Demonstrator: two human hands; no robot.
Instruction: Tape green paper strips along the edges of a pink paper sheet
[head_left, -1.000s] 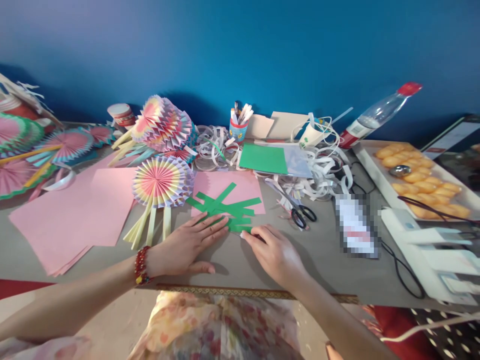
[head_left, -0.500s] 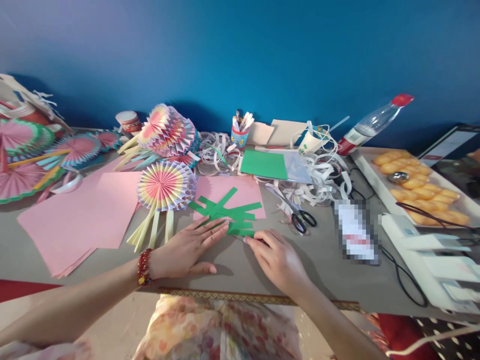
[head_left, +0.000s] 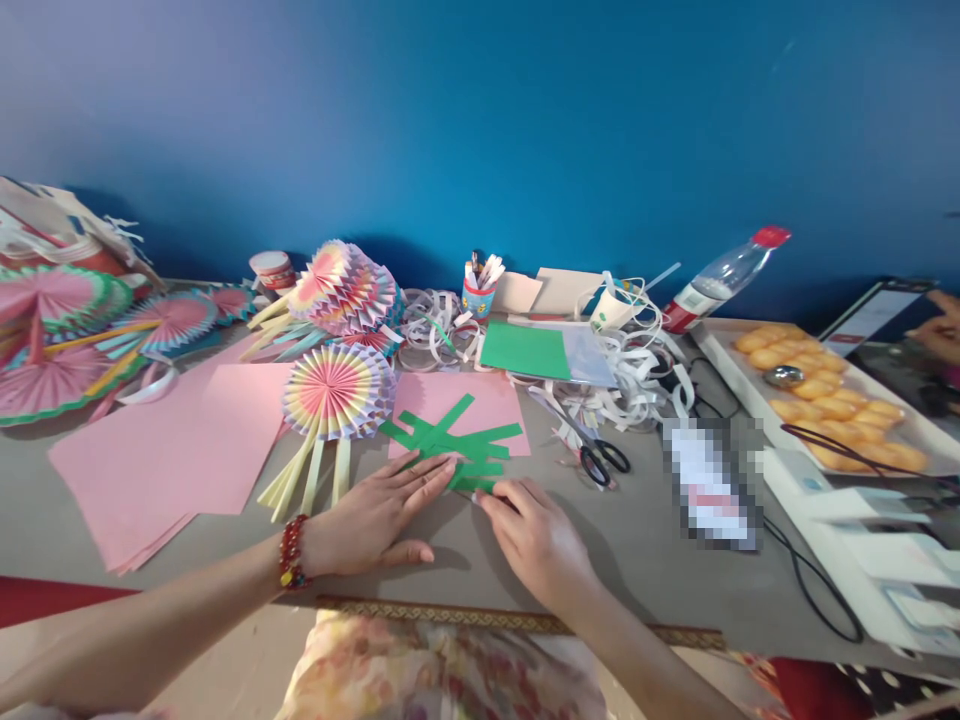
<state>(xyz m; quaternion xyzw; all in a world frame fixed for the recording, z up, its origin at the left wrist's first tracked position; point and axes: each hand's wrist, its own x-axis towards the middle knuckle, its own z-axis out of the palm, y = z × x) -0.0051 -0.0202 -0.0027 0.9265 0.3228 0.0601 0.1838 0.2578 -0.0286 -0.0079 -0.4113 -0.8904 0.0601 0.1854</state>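
Several green paper strips [head_left: 457, 440] lie crossed in a loose pile at the table's middle, partly on a pink sheet [head_left: 457, 395]. My left hand [head_left: 379, 510] lies flat with fingers stretched out, its fingertips pressing on the near edge of the strips. My right hand [head_left: 529, 535] sits just right of it, fingers curled and pinched at the near end of a green strip. A red bead bracelet is on my left wrist.
Pleated paper fans [head_left: 337, 385] and pink sheets [head_left: 165, 450] cover the left. Black-handled scissors [head_left: 596, 455], white paper curls [head_left: 637, 365], a green sheet [head_left: 525, 350], a pen cup [head_left: 478, 290], a bottle [head_left: 720, 275] and a tray of orange snacks [head_left: 832, 395] lie to the right. Another person's hand [head_left: 941, 330] shows far right.
The camera has tilted, so the table sits lower in view. Both hands stay on the green strips; my right hand has shifted slightly left along the strip's near end.
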